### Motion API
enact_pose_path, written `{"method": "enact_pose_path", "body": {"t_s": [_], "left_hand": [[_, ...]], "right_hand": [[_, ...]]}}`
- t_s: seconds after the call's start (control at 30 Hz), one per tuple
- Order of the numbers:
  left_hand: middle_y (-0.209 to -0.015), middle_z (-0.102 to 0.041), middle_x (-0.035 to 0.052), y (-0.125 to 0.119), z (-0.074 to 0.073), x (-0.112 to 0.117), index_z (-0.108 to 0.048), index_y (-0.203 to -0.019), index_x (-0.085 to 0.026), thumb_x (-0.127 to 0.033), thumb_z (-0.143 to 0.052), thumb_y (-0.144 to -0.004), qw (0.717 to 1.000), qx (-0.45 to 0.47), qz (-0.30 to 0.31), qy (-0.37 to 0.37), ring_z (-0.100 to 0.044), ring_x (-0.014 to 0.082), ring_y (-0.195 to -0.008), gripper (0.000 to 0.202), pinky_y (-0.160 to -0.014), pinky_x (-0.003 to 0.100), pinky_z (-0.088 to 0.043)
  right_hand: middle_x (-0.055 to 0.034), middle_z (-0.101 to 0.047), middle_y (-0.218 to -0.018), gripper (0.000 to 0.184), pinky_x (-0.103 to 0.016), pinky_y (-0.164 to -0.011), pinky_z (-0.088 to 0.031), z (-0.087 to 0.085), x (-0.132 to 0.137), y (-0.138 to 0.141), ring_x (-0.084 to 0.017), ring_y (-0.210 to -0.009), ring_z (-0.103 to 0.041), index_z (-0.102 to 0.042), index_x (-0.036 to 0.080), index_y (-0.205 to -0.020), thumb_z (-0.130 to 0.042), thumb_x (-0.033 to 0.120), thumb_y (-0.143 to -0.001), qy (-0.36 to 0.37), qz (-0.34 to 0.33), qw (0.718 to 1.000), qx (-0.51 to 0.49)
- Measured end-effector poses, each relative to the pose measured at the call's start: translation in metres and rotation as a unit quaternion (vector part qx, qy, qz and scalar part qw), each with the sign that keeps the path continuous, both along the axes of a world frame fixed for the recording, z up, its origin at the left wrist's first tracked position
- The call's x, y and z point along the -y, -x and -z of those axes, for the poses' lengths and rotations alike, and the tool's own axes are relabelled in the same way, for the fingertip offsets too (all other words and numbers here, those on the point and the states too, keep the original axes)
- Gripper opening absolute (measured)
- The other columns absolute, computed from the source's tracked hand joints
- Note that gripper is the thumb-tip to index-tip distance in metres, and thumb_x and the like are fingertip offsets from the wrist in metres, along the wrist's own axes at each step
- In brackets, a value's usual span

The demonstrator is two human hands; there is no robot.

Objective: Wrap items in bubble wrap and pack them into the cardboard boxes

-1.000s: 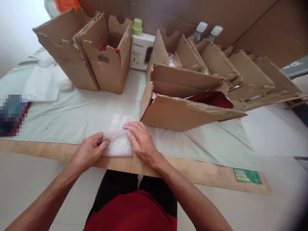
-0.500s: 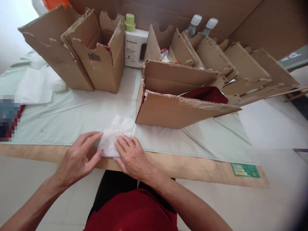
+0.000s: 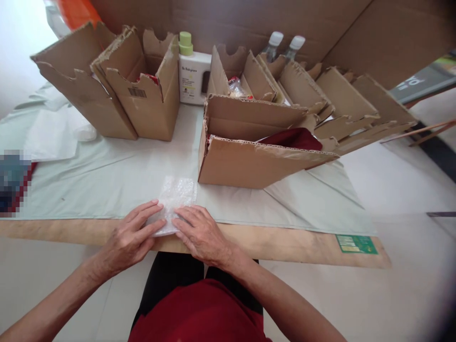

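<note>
A piece of clear bubble wrap (image 3: 178, 191) lies at the front edge of the cloth-covered table, its far end spread towards the boxes. My left hand (image 3: 133, 232) rests its outstretched fingertips on the wrap's left side, with the thumb below. From the right, my right hand (image 3: 203, 232) lies over the near part of the wrap, fingers extended and pressing down. The wrap's near end looks folded; whether anything is inside it I cannot make out.
An open cardboard box (image 3: 245, 166) with dark red cloth stands right of the wrap. Behind are more cut boxes (image 3: 155, 114), a white detergent bottle (image 3: 192, 76) with a green cap and two white-capped bottles (image 3: 273, 45). White plastic wrapping (image 3: 53, 133) lies at left.
My left hand has moved right, and its fingers now lie on the bubble wrap. My right hand stays on the wrap. The whole view has shifted slightly.
</note>
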State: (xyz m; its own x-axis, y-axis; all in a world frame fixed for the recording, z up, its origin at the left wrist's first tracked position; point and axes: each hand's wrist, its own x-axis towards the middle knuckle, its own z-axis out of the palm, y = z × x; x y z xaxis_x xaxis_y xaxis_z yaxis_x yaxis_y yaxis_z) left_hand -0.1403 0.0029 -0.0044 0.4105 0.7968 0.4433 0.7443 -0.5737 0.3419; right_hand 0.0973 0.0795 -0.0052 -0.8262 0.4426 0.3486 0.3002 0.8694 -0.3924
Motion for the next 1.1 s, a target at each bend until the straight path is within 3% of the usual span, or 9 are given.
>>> {"method": "enact_pose_path", "body": {"t_s": [0.13, 0.23, 0.43, 0.6, 0.7, 0.8, 0.9, 1.03, 1.1], "left_hand": [[-0.112, -0.071, 0.0098, -0.005, -0.004, -0.002, -0.061, -0.127, -0.020, -0.001, -0.050, -0.091, 0.995, 0.078, -0.028, 0.049, -0.065, 0.0212, -0.116, 0.042, -0.099, 0.037, -0.056], [-0.104, -0.075, 0.0060, -0.007, -0.010, -0.006, -0.061, -0.130, -0.021, -0.020, -0.057, -0.096, 0.985, 0.101, -0.090, 0.111, -0.069, 0.0197, -0.103, 0.034, -0.090, 0.032, -0.057], [-0.081, -0.072, 0.0021, -0.018, -0.013, -0.018, -0.074, -0.095, -0.021, -0.045, -0.056, -0.095, 0.936, 0.149, -0.255, 0.191, -0.065, 0.0168, -0.070, 0.030, -0.061, 0.028, -0.051], [-0.080, -0.069, 0.0012, -0.028, 0.000, -0.028, -0.073, -0.105, -0.020, -0.041, -0.058, -0.090, 0.929, 0.123, -0.304, 0.169, -0.063, 0.0168, -0.070, 0.030, -0.069, 0.031, -0.051], [-0.086, -0.068, 0.0016, -0.031, 0.002, -0.032, -0.070, -0.113, -0.020, -0.039, -0.057, -0.091, 0.933, 0.103, -0.308, 0.151, -0.059, 0.0153, -0.069, 0.032, -0.070, 0.030, -0.050], [-0.094, -0.068, 0.0037, -0.032, -0.005, -0.027, -0.070, -0.113, -0.020, -0.041, -0.060, -0.090, 0.926, 0.143, -0.317, 0.143, -0.059, 0.0149, -0.071, 0.033, -0.070, 0.031, -0.050], [-0.097, -0.070, 0.0055, -0.037, -0.015, -0.008, -0.069, -0.113, -0.018, -0.050, -0.068, -0.086, 0.859, 0.302, -0.359, 0.203, -0.066, 0.0178, -0.079, 0.042, -0.073, 0.032, -0.055], [-0.109, -0.076, 0.0110, -0.059, -0.020, 0.021, -0.065, -0.117, -0.016, -0.053, -0.076, -0.081, 0.674, 0.572, -0.333, 0.329, -0.074, 0.0248, -0.099, 0.053, -0.088, 0.039, -0.060], [-0.116, -0.076, 0.0125, -0.075, -0.017, 0.026, -0.066, -0.113, -0.016, -0.049, -0.082, -0.078, 0.615, 0.646, -0.282, 0.353, -0.072, 0.0276, -0.111, 0.051, -0.098, 0.041, -0.058]], "right_hand": [[-0.0107, -0.073, -0.119, 0.025, -0.039, -0.097, -0.046, -0.001, 0.005, -0.011, -0.023, -0.114, -0.063, -0.066, 0.017, -0.114, -0.045, 0.028, -0.107, 0.059, 0.013, 0.998, -0.030], [-0.0071, -0.076, -0.105, 0.026, -0.037, -0.089, -0.046, -0.002, 0.003, -0.010, -0.021, -0.100, -0.066, -0.068, 0.018, -0.105, -0.045, 0.029, -0.108, 0.112, 0.056, 0.991, -0.037], [-0.0003, -0.075, -0.086, 0.015, -0.029, -0.072, -0.045, -0.004, -0.015, 0.009, -0.017, -0.078, -0.067, -0.068, 0.022, -0.101, -0.058, 0.033, -0.103, 0.219, 0.193, 0.956, -0.026], [-0.0105, -0.072, -0.114, 0.020, -0.037, -0.087, -0.045, -0.010, 0.001, 0.000, -0.024, -0.101, -0.064, -0.065, 0.019, -0.117, -0.060, 0.030, -0.101, 0.039, 0.225, 0.973, -0.037], [-0.0131, -0.067, -0.129, 0.026, -0.044, -0.099, -0.041, -0.014, 0.009, -0.003, -0.029, -0.119, -0.058, -0.062, 0.019, -0.124, -0.060, 0.029, -0.100, -0.021, 0.137, 0.990, 0.021], [-0.0116, -0.071, -0.124, 0.022, -0.044, -0.097, -0.040, -0.013, 0.002, 0.005, -0.027, -0.114, -0.061, -0.063, 0.018, -0.121, -0.055, 0.020, -0.100, -0.017, 0.079, 0.993, 0.083], [-0.0074, -0.077, -0.109, 0.018, -0.041, -0.091, -0.042, -0.010, -0.009, 0.012, -0.023, -0.098, -0.066, -0.068, 0.020, -0.109, -0.052, 0.015, -0.102, 0.047, 0.115, 0.991, 0.052], [-0.0034, -0.079, -0.106, 0.018, -0.035, -0.092, -0.043, -0.016, 0.000, 0.006, -0.019, -0.096, -0.069, -0.069, 0.022, -0.110, -0.054, 0.017, -0.102, 0.201, 0.148, 0.965, -0.081], [-0.0017, -0.079, -0.102, 0.017, -0.034, -0.091, -0.044, -0.021, 0.013, 0.000, -0.018, -0.094, -0.069, -0.070, 0.022, -0.108, -0.055, 0.017, -0.101, 0.267, 0.147, 0.946, -0.115]]}}
